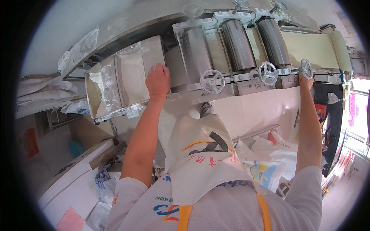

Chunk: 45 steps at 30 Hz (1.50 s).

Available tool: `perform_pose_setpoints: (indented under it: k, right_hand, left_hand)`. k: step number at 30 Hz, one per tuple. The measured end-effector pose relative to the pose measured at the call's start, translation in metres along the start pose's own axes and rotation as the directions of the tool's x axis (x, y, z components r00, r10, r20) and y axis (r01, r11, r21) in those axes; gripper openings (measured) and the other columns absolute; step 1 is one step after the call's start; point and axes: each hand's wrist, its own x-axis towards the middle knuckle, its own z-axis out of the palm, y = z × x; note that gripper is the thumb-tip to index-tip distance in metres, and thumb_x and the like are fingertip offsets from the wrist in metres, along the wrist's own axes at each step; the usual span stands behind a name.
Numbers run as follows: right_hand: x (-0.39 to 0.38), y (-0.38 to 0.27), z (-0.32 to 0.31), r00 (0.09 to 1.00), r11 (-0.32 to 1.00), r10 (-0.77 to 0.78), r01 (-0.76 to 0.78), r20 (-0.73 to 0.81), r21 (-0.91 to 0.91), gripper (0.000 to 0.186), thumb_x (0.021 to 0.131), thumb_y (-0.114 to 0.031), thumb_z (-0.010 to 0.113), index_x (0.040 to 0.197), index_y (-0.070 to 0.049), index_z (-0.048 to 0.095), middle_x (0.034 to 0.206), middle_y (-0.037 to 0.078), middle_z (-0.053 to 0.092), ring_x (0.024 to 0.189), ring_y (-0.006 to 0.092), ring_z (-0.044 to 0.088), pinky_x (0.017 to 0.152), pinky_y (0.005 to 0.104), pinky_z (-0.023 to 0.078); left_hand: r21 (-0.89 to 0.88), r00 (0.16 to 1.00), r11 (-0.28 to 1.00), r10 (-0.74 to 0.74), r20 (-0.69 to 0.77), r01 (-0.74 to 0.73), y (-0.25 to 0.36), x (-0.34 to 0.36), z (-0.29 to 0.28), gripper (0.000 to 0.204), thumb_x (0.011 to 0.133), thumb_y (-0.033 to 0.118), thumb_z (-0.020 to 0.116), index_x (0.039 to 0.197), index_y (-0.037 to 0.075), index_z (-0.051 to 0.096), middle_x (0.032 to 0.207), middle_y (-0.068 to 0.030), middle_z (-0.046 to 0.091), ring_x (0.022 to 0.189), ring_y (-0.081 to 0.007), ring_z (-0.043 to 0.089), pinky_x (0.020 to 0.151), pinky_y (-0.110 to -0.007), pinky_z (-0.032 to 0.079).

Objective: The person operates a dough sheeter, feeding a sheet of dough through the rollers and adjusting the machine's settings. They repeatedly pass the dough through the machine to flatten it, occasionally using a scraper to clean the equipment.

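My left hand (158,79) is closed in a fist at the right edge of a flour-dusted metal box (129,73) on the machine. What lies inside those fingers, if anything, is hidden. At the far right my right hand (306,81) grips the lower rim of a metal handwheel (306,68). Beside that wheel, a shiny steel roller (273,42) stands in the machine frame. A pale yellow dough sheet (308,48) runs out to the right of it and ends in a roll (340,50).
Two more handwheels, a middle one (267,73) and a left one (212,81), jut out from the machine's near side. Another steel roller (238,44) sits further left. Plump white sacks (269,154) lie below the machine. A white surface (73,188) slopes at lower left.
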Motion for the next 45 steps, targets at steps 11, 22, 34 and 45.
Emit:
perform_pose_setpoints:
  k: [11,22,34,45]
  right_hand:
    - [-0.006,-0.017,-0.01,0.997,0.996,0.083,-0.083,0.001,0.016,0.037,0.089,-0.032,0.057,0.109,-0.004,0.072,0.113,0.024,0.072,0.111,0.0458,0.067,0.096,0.0492,0.053]
    - [-0.013,-0.023,-0.013,0.997,0.99,0.081,-0.078,-0.016,0.117,0.038,0.088,-0.033,0.059,0.107,-0.004,0.073,0.111,0.023,0.073,0.11,0.043,0.068,0.096,0.0475,0.054]
    - [-0.009,-0.017,-0.008,0.996,0.993,0.084,-0.083,-0.017,0.083,0.037,0.086,-0.03,0.056,0.107,-0.005,0.072,0.112,0.025,0.072,0.11,0.0461,0.067,0.097,0.0498,0.053]
    - [-0.01,-0.012,-0.014,0.999,0.995,0.02,-0.018,-0.028,0.094,0.041,0.088,-0.035,0.059,0.112,-0.005,0.072,0.115,0.024,0.072,0.113,0.0447,0.066,0.098,0.0488,0.052]
  left_hand:
    - [-0.003,1.0,1.0,0.012,-0.027,-0.012,0.0,0.0,0.0,0.019,0.098,0.025,0.06,0.087,0.01,0.06,0.083,-0.0115,0.066,0.078,-0.0339,0.069,0.064,-0.048,0.056]
    - [0.005,1.0,1.0,0.008,-0.021,-0.008,-0.002,-0.001,0.0,0.018,0.098,0.025,0.059,0.088,0.01,0.061,0.084,-0.0112,0.066,0.079,-0.0337,0.069,0.064,-0.048,0.056]
    - [0.014,1.0,1.0,0.013,-0.026,-0.013,-0.002,-0.001,0.001,0.02,0.099,0.026,0.059,0.086,0.01,0.06,0.083,-0.0111,0.066,0.078,-0.0337,0.069,0.063,-0.048,0.056]
    - [-0.007,1.0,1.0,0.001,-0.006,-0.001,0.001,0.001,0.001,0.02,0.099,0.026,0.058,0.086,0.01,0.061,0.084,-0.0113,0.066,0.078,-0.034,0.069,0.065,-0.048,0.056]
